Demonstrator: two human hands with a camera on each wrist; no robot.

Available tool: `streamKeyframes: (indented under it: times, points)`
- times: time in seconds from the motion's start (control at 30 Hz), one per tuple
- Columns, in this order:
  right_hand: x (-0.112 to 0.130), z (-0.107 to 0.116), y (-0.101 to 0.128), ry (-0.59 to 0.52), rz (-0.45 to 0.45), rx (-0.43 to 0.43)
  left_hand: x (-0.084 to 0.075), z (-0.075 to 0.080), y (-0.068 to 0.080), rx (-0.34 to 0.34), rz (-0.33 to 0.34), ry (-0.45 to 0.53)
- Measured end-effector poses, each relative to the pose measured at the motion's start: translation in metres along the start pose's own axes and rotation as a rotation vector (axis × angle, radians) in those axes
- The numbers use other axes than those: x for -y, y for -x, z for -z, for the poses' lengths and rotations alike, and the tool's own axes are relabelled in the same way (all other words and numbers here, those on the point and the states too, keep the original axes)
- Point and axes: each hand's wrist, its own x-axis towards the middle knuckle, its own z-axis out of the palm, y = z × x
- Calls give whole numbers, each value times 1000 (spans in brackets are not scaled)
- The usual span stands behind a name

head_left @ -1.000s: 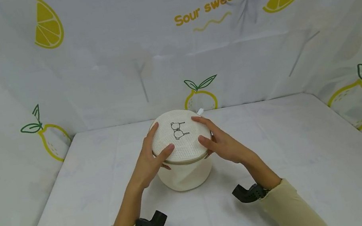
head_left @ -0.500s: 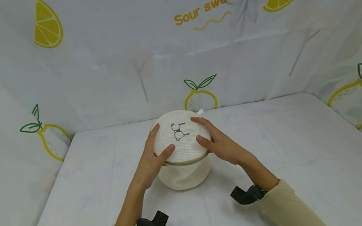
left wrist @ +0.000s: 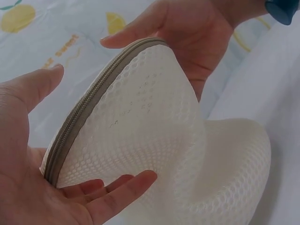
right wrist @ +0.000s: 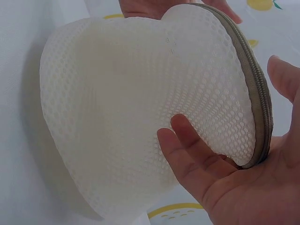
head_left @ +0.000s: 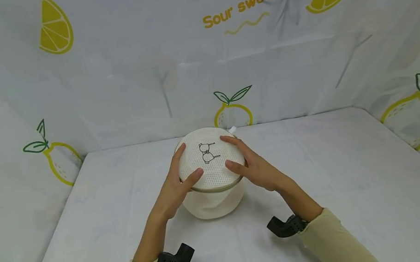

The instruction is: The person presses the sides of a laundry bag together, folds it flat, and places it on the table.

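Note:
A cream mesh laundry bag (head_left: 214,174), round and upright, stands on the table between both hands. Its lid carries a dark line drawing (head_left: 208,152). My left hand (head_left: 172,191) holds the left side of the lid's rim, thumb over the top and fingers against the mesh wall below. On the opposite side, my right hand (head_left: 261,171) holds the rim in the same manner. A brown-grey zip (left wrist: 84,108) runs round the rim and passes between thumb and fingers in both wrist views. The soft wall (right wrist: 108,117) sags and creases under the rim.
White cloth covers the table (head_left: 332,203). Behind it rises a white curtain (head_left: 123,94) printed with lemons and lettering. A small white tag (head_left: 233,130) sticks out at the bag's back right. Black camera mounts (head_left: 172,260) sit on both wrists.
My right thumb has slid slightly inward over the lid. The fingers that showed below the rim are now hidden in the head view. The bag stays in place.

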Motion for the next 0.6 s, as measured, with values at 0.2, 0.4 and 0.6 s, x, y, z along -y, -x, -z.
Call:
streamKeyframes:
  times: [0.2, 0.4, 0.6]
  points:
    - [-2, -1, -1, -8, -3, -2, 3, 0, -1, 20, 22, 61]
    - [-4, -3, -1, -4, 6, -28, 7, -2, -2, 12, 27, 133]
    - [-8, -6, -3, 16, 17, -43, 12, -2, -2, -2, 41, 177]
